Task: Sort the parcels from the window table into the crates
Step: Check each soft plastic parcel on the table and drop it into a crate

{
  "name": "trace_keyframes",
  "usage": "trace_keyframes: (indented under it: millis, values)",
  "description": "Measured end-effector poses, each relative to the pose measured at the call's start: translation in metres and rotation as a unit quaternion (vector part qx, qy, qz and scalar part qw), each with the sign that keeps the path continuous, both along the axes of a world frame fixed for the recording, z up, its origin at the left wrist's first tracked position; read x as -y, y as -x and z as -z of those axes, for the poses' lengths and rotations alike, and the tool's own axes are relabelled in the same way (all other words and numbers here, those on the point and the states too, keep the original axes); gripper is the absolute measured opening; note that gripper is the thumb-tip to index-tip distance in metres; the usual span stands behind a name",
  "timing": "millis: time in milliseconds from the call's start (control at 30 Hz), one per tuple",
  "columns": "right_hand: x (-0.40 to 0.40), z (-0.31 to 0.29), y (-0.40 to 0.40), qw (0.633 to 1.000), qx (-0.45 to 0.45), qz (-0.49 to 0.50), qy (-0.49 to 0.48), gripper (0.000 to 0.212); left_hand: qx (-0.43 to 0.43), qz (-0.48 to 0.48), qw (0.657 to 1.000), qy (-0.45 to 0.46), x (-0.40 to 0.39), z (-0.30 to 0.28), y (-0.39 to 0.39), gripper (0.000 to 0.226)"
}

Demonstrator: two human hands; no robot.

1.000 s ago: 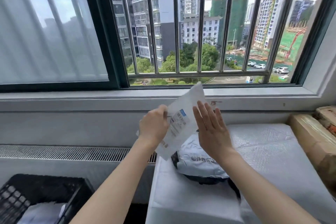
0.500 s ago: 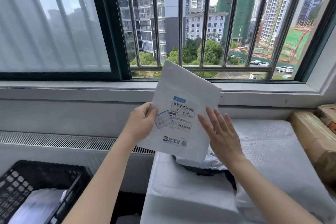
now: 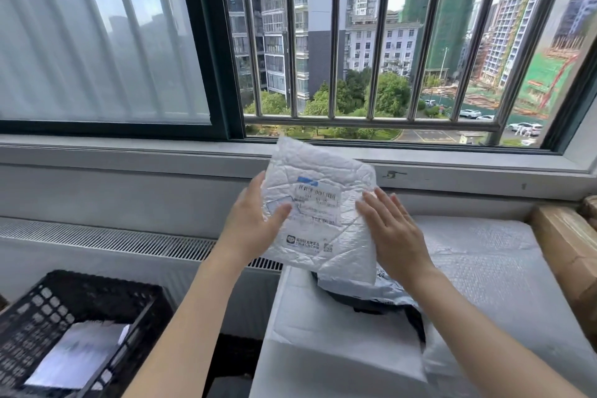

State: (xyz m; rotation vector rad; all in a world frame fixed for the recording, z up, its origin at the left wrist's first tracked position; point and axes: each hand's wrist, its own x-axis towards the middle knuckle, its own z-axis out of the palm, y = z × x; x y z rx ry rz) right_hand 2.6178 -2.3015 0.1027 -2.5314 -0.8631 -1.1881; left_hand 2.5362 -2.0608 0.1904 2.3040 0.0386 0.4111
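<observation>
Left hand (image 3: 255,223) grips the left edge of a white padded parcel (image 3: 323,213), held upright, label facing the viewer, above the window table (image 3: 484,255). Right hand (image 3: 392,233) lies flat and open-fingered against the parcel's right side. A black crate (image 3: 74,317) sits near left, holding one parcel.

Big window (image 3: 97,35) up top, dark frame (image 3: 210,42), left pane frosted or reflecting. Right side has vertical metal bars (image 3: 334,32) with a crossbar low down. Outside: tall apartment towers (image 3: 281,10), one wrapped in green netting (image 3: 449,10), trees (image 3: 384,94), parked cars (image 3: 523,128) and a road. Grey sill (image 3: 129,152) runs under the glass, and a long slotted vent (image 3: 113,239) sits below it along the wall.
</observation>
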Motion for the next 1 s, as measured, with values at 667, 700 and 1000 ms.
trace_keyframes:
  millis: [667,700,1000]
  values:
    - [-0.316,0.029,0.098,0.899,-0.15,-0.393,0.119,0.072,0.022,-0.409,0.882,-0.233,-0.208,0.074,0.216,0.051]
    - [-0.341,0.032,0.117,0.883,-0.155,-0.426,0.121,0.069,0.011,-0.436,0.868,-0.236,-0.224,0.08,0.24,0.047]
    - [-0.536,0.05,0.331,0.754,-0.135,-0.617,0.18,0.064,-0.066,-0.586,0.772,-0.238,-0.328,0.117,0.455,0.06]
